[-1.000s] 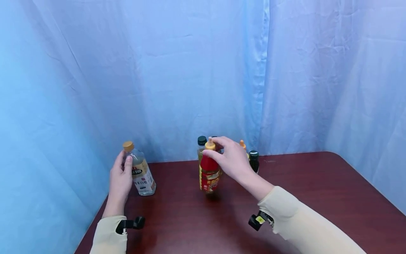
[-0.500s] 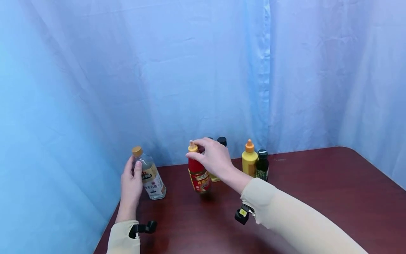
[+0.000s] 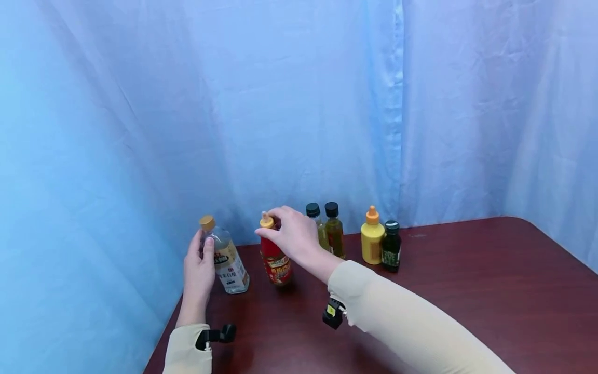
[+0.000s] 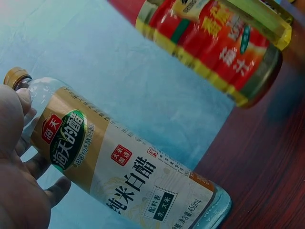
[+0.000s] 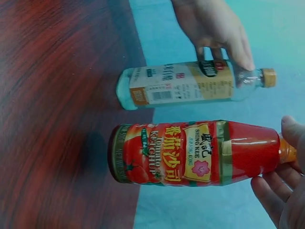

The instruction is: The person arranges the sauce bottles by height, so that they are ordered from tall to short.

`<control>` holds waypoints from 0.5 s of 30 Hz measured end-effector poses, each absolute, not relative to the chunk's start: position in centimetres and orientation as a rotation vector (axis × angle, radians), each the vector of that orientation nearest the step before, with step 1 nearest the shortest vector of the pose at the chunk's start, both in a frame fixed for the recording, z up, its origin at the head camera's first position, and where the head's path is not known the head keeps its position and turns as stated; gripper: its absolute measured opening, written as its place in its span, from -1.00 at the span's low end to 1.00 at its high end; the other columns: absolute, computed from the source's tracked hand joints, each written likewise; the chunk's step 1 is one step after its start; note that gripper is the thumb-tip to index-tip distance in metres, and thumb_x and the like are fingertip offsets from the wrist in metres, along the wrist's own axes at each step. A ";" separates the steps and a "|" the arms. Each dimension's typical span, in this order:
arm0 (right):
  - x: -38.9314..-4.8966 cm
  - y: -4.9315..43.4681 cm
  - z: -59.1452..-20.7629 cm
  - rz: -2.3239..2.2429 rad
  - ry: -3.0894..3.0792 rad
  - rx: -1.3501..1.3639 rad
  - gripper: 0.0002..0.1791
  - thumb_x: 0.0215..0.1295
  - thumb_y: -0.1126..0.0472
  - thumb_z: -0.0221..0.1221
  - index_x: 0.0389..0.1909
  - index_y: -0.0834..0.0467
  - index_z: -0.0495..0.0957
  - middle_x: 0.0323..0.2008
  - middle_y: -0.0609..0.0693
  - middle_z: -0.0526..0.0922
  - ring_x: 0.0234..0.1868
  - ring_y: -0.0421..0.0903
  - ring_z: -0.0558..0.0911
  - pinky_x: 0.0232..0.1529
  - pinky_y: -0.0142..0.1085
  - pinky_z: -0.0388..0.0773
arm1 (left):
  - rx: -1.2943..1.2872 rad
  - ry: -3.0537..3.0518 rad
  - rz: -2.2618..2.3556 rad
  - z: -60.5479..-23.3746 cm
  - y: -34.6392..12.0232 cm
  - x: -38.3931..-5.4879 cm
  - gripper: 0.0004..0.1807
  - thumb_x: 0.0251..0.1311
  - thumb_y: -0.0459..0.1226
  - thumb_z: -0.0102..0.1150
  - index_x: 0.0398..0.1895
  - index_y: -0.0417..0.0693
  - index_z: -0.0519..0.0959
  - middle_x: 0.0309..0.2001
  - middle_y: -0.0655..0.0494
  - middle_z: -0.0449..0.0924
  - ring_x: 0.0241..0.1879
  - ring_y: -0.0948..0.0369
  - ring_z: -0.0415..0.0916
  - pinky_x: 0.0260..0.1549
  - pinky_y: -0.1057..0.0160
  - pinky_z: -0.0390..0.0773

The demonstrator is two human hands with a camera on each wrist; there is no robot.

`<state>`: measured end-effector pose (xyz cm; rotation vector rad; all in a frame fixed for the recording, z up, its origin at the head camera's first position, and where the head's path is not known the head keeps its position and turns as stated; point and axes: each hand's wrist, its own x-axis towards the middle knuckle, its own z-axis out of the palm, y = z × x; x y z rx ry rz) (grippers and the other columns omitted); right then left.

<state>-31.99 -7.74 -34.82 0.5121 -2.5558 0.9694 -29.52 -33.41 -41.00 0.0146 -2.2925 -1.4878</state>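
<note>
My left hand (image 3: 198, 270) holds a clear white vinegar bottle (image 3: 232, 270) by its upper part, thumb and fingers on either side below the tan cap. The vinegar bottle (image 4: 138, 176) has a gold and white label in the left wrist view. My right hand (image 3: 297, 236) grips a red tomato ketchup bottle (image 3: 277, 264) around the neck under its yellow cap. This ketchup bottle (image 5: 171, 152) is close beside the vinegar bottle, apart from it. Its base seems slightly above the table, with a shadow beneath.
On the dark red table (image 3: 448, 291), right of the ketchup, stand two small oil bottles, one with a green cap (image 3: 312, 209) and one with a black cap (image 3: 331, 209). Farther right are a yellow squeeze bottle (image 3: 372, 240) and a dark green bottle (image 3: 391, 249). Blue curtains (image 3: 280, 104) hang behind.
My right hand has carried the ketchup bottle leftward, closer to the vinegar bottle, uncovering the oil bottles and yellow bottle behind. The left hand keeps its hold; the head view has shifted slightly.
</note>
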 end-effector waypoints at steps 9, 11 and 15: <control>-32.3 -11.2 -36.1 0.904 -2.542 0.537 -0.42 0.37 -0.39 0.42 0.25 -0.16 0.78 0.00 -0.19 0.74 -0.09 -0.21 0.73 -0.23 -0.28 0.65 | 0.048 -2.291 -1.444 -41.0 -34.4 -29.6 -0.19 0.75 0.20 -0.18 0.85 0.07 0.00 0.76 -0.10 0.04 0.72 -0.14 0.00 0.61 -0.32 0.13; -32.4 -11.8 -36.5 0.889 -2.532 0.545 -0.41 0.37 -0.41 0.41 0.25 -0.15 0.78 -0.01 -0.20 0.73 -0.10 -0.22 0.73 -0.22 -0.28 0.65 | 0.053 -2.285 -1.450 -41.1 -34.4 -29.7 -0.19 0.76 0.18 -0.17 0.85 0.06 0.00 0.77 -0.09 0.04 0.72 -0.13 -0.01 0.61 -0.31 0.13; -32.7 -12.6 -37.0 0.893 -2.514 0.563 -0.41 0.37 -0.40 0.41 0.23 -0.14 0.78 -0.03 -0.20 0.72 -0.09 -0.22 0.72 -0.20 -0.29 0.65 | 0.062 -2.273 -1.453 -41.2 -34.6 -30.0 -0.19 0.76 0.17 -0.15 0.85 0.05 0.01 0.77 -0.07 0.05 0.73 -0.12 -0.01 0.62 -0.30 0.13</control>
